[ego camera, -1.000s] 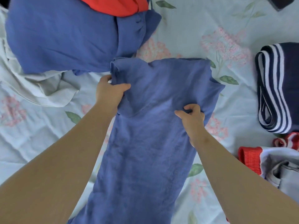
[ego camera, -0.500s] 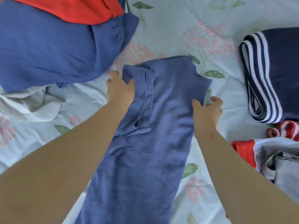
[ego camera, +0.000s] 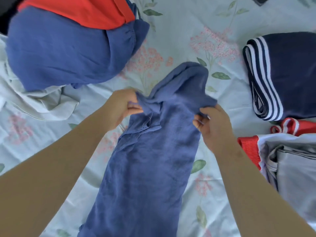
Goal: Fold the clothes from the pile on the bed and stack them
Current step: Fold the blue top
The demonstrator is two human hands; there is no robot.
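Blue garment [ego camera: 150,159] on the floral sheet [ego camera: 188,23] has its far end bunched, the left hand [ego camera: 119,106] pinching its left edge, the right hand [ego camera: 213,125] gripping its right edge.

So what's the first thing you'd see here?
The left hand and right hand grip a long blue shirt in the middle of the flowery bed. A bright red cloth lies on a blue heap at top left, and a folded navy top with white stripes lies at right.
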